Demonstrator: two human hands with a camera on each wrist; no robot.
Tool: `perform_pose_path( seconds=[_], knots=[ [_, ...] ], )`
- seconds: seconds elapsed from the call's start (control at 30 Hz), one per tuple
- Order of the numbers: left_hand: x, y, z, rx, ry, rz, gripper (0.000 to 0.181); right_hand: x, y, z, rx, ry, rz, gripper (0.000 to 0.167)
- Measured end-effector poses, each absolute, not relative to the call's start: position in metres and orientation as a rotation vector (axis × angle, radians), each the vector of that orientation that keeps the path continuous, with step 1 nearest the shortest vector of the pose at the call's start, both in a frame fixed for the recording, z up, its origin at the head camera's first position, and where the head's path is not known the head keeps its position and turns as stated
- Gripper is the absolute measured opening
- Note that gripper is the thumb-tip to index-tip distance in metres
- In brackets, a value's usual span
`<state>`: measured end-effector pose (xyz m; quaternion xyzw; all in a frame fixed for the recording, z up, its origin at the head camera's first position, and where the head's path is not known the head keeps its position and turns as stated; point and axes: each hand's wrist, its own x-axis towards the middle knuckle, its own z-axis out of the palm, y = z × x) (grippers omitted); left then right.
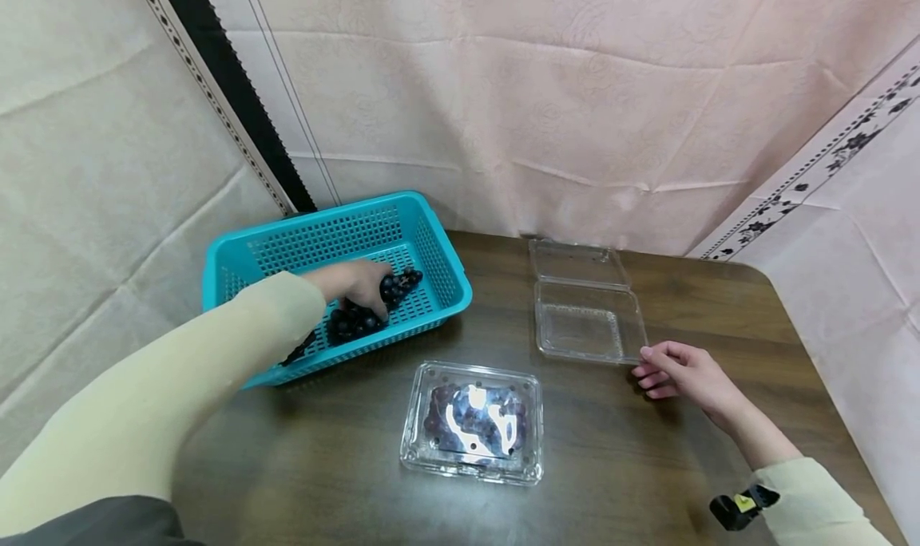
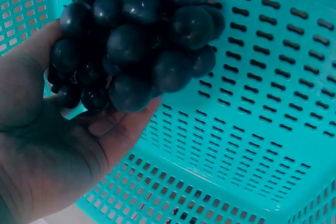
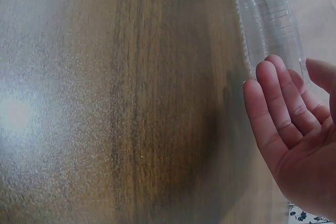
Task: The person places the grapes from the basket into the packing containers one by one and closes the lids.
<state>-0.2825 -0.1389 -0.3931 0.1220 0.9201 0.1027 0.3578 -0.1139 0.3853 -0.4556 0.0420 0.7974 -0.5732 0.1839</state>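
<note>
My left hand (image 1: 366, 284) reaches into the blue plastic basket (image 1: 447, 282). In the left wrist view, its thumb and fingers curl round a bunch of dark grapes (image 2: 142, 45). More dark grapes (image 1: 346, 324) lie in the basket beside that hand. At the right, my right hand (image 1: 679, 374) pinches the near right corner of a clear plastic clamshell box (image 1: 582, 322) between thumb and index finger. The box lies open, its lid (image 1: 578, 265) folded back toward the wall. In the right wrist view the other fingers (image 3: 270, 98) are extended, just off the box's edge.
A closed clear clamshell box (image 1: 532, 450) with dark grapes inside sits at the middle front of the brown wooden table (image 1: 323, 466). Pale cloth (image 1: 575, 115) hangs behind the table and at both sides.
</note>
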Motion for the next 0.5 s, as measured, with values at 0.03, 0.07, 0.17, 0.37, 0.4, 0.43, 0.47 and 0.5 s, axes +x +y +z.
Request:
perform_pose_path(
  seconds=[0.03,0.07,0.17,0.37,0.4,0.43,0.47,0.5],
  knots=[
    [-0.283,-0.139,-0.393,0.301,2.372,0.264,0.092,-0.114,0.385,-0.456,0.118,2.248,-1.616,0.040],
    [-0.283,-0.140,-0.393,0.289,2.369,0.268,0.091,-0.114,0.385,-0.456,0.117,2.248,-1.617,0.040],
    [-0.284,-0.143,-0.394,0.271,2.360,0.289,0.086,-0.114,0.385,-0.456,0.117,2.248,-1.620,0.040],
    [-0.285,-0.154,-0.388,0.305,2.313,0.376,0.091,-0.113,0.385,-0.455,0.112,2.242,-1.626,0.039],
    [-0.286,-0.157,-0.386,0.312,2.309,0.391,0.092,-0.113,0.385,-0.455,0.111,2.241,-1.626,0.039],
    [-0.285,-0.159,-0.384,0.323,2.311,0.401,0.092,-0.112,0.385,-0.455,0.109,2.241,-1.625,0.039],
    [-0.286,-0.161,-0.381,0.331,2.313,0.415,0.092,-0.112,0.385,-0.455,0.109,2.242,-1.624,0.039],
    [-0.286,-0.163,-0.378,0.336,2.314,0.433,0.092,-0.112,0.385,-0.454,0.111,2.241,-1.623,0.039]
  ],
)
